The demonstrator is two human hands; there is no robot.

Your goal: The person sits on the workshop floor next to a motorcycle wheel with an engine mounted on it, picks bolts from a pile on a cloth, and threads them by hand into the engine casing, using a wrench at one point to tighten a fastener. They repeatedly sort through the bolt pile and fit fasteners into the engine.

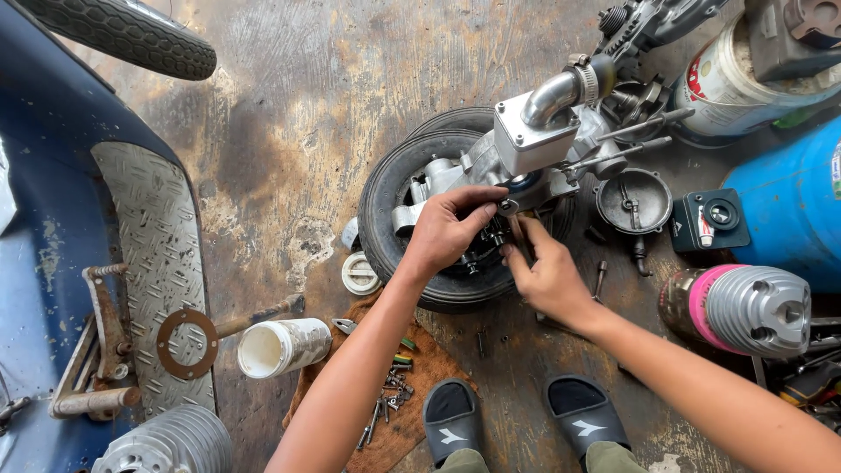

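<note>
Feet: two black slides (517,412) at six o'clock, planted on the stained concrete floor (289,96).
Cloth: brown rag (420,385) just beside the left slide, strewn with loose bolts and screws (390,398).
Left hand: left hand (447,229) sits on the engine assembly (526,149), fingers (480,210) curled and pinching a small part at its underside; what exactly they grip is too small to tell.
Right hand: right hand (547,276) comes up from five o'clock, fingers closed around a thin tool or rod (519,236) aimed at the same spot.
Engine: grey metal casing with a curved pipe, resting on a small black tyre (403,219) at the centre of the floor.
Progress: judging by the scattered fasteners and the parts lying apart, the engine looks well stripped; the lower fittings under both hands seem not yet done.
Nearby at three o'clock: round cover (632,201), finned cylinder with a pink band (745,308), blue drum (793,201).
Nearby at eight o'clock: white plastic jar (282,347) on its side, ring gasket (187,343) on the blue scooter's footboard (149,254).
Room: a workshop floor, oil-darkened and cluttered, with another tyre (131,35) at eleven o'clock.
</note>
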